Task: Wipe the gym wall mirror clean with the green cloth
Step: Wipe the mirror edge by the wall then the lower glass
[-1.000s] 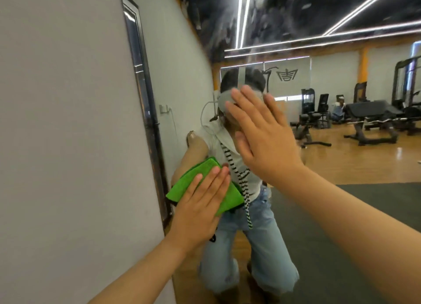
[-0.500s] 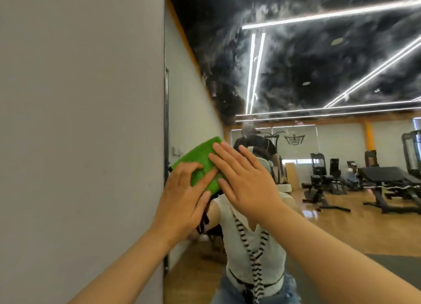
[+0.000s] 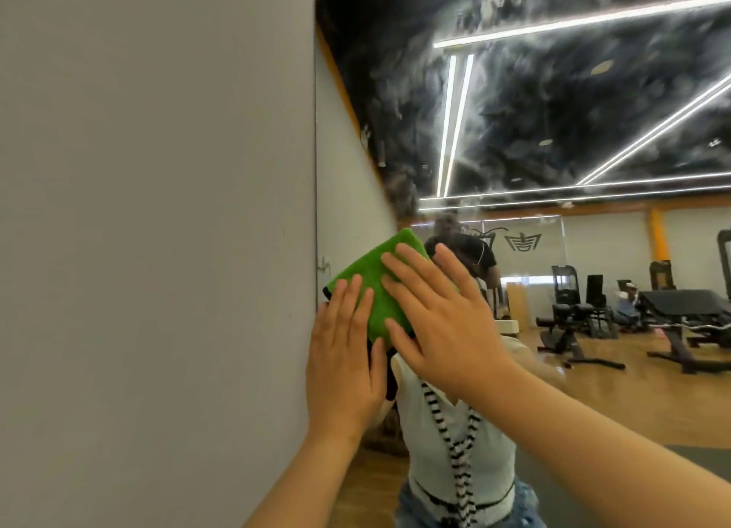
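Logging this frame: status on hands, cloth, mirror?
Left hand and right hand flat, open. Both press green cloth onto mirror near its left edge. No obstruction seen.

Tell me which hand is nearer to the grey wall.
The left hand: its fingers lie flat on the lower left part of the cloth, right beside the wall. The right hand presses the cloth's right side, farther over the mirror.

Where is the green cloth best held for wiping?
The green cloth lies flat against the mirror, so no edge is easy to pinch. Probably best: press its middle with a flat palm, straight at the glass, as the left hand and right hand do.
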Available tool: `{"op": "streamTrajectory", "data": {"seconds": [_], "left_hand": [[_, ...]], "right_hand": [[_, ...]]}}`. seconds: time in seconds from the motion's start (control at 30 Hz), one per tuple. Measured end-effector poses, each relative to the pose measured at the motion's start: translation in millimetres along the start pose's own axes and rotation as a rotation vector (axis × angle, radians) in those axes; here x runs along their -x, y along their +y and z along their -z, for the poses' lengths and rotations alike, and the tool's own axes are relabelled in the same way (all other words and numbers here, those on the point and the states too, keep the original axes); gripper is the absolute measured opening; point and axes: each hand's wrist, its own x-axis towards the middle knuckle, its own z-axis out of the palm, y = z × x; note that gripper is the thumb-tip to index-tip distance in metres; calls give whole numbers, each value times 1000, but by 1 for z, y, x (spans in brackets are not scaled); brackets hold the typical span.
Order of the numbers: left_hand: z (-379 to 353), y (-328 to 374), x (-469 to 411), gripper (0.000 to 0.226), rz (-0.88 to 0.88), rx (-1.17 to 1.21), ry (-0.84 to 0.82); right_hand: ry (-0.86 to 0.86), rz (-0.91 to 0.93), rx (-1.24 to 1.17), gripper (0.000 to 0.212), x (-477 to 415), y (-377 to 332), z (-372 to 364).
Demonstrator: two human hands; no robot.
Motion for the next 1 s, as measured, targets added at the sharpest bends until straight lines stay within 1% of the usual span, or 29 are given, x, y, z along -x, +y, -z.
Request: {"op": "streamTrajectory", "data": {"seconds": [0.13,0.2,0.3,0.43,0.47,0.57,0.6,0.63,0.67,0.77,0.8,0.83,0.87,0.93,0.97,1.0], "left_hand": [[0,-1,2,58,44,61,30],[1,-2,4,57,123,81,92],[-1,-4,6,56,244,72,167],[-2,-6,6,60,340,60,192],[-2,-6,7,61,341,49,190],[-5,-6,9,61,335,39,184],[-6,-7,10,61,331,38,182],[-7,-8,10,61,326,33,178],[-7,-8,10,62,320,24,173],[-7,-9,12,59,321,10,159],[-7,-8,13,59,322,7,158],[-8,-7,13,59,319,-1,157],[-8,-7,13,60,315,-10,154],[-9,-8,15,61,311,-28,153],[-10,-9,14,61,312,-36,155],[-10,-9,13,62,313,-43,156]], "right_hand": [[-90,1,22,60,-11,-14,-16],[-102,-18,63,65,-16,-11,-19],[-74,-48,96,69,-23,-14,-23],[-73,64,147,69,-42,0,-22],[-65,43,171,68,-53,7,-21],[-49,-181,173,69,-85,7,-22],[-48,-220,157,69,-88,-2,-25],[-66,-204,133,68,-86,-11,-28],[-94,-142,112,67,-79,-18,-31],[-206,134,94,64,-58,-12,-25],[-222,184,118,63,-60,-1,-21],[-221,180,146,63,-68,10,-18],[-205,113,167,64,-79,19,-15],[-162,-120,184,67,-104,26,-11],[-149,-224,190,66,-115,22,-13],[-147,-283,190,64,-122,12,-17]]}}
